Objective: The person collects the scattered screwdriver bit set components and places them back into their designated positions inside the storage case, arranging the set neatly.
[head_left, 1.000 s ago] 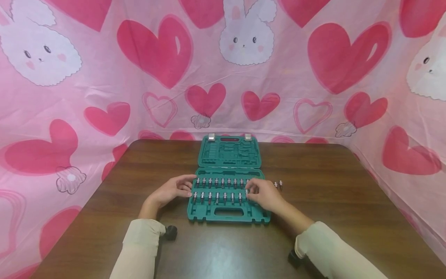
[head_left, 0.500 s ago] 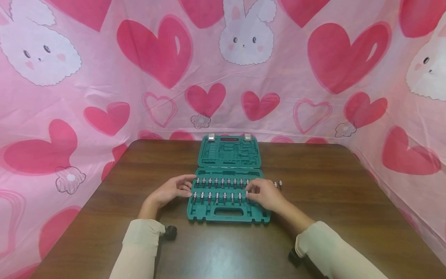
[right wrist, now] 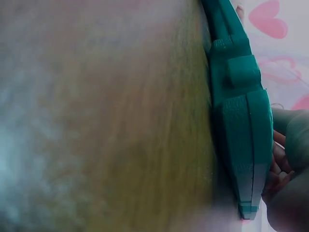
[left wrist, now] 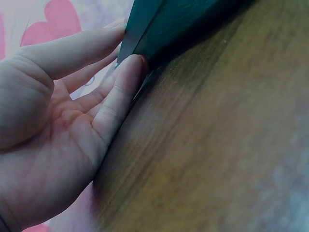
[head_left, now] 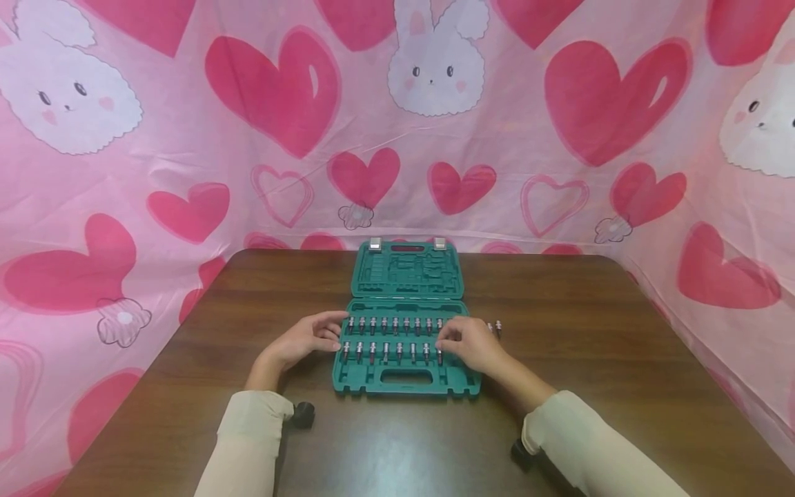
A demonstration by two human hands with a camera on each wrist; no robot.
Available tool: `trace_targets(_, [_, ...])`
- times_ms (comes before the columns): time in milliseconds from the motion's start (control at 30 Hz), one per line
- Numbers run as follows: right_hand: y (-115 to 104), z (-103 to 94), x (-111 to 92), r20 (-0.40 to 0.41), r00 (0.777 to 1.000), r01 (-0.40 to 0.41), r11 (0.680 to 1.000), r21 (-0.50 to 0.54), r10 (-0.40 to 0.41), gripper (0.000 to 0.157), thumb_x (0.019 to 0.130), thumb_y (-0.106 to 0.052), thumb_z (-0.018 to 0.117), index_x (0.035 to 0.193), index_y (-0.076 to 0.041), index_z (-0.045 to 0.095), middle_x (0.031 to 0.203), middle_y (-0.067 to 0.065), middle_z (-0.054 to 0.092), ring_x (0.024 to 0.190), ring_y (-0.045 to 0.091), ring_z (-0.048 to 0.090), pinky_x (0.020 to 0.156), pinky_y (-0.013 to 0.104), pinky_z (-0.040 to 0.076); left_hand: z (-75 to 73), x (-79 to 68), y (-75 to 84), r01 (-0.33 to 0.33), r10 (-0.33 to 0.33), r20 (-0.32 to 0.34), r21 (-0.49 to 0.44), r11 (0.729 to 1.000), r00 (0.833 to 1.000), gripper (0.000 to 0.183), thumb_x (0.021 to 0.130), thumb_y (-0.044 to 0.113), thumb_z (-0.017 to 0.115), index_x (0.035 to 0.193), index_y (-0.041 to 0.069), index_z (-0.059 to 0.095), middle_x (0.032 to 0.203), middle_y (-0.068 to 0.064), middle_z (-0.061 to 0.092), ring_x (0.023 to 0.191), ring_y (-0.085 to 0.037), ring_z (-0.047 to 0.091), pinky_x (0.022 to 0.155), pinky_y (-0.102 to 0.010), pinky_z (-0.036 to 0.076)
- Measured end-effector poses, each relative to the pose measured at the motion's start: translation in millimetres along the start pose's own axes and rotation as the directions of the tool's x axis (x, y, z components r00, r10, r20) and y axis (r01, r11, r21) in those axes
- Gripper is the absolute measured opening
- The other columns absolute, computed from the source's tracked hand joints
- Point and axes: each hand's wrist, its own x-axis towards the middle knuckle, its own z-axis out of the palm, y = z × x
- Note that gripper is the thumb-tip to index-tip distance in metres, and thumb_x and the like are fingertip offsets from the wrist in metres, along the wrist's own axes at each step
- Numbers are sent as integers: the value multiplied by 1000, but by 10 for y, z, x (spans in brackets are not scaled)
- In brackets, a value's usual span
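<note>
An opened green plastic tool case (head_left: 406, 391) lies on the table, its tray filled with two rows of silver bit sockets (head_left: 400, 353). My left hand (head_left: 306, 342) rests against the left side of the tray; in the left wrist view its thumb and fingers (left wrist: 129, 72) touch the case's edge. Over the tray's right side, my right hand (head_left: 475, 344) pinches the head of the last bit socket (head_left: 440, 357) in the front row, which stands in its slot. From the right wrist, the curled fingers (right wrist: 280, 162) show partly hidden behind the case (right wrist: 241, 125).
Two more bit sockets (head_left: 498, 326) lie on the brown table (head_left: 559, 310) to the right of the case, partly behind my right hand. The case's lid (head_left: 406, 273) is folded back behind the tray. A pink curtain with hearts and rabbits (head_left: 431, 186) surrounds the table.
The bit socket at my right fingertips now shows more fully, down in its slot, and the fingers sit just over its head. My left hand stays put. The view has shifted slightly.
</note>
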Motion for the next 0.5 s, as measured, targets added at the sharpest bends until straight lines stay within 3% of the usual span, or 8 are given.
trace_targets(500, [13,-20,56,47,999,-14,1000,-23,15,9,85,-22,77,82,-22,69,70,-5,55,69,16,51,60,33,44,-8,3,-11,-10,10,0,-2,1000,1000,64,87,8,71,145,6,43,113,-17,61,106,-31,58,94,-37,48])
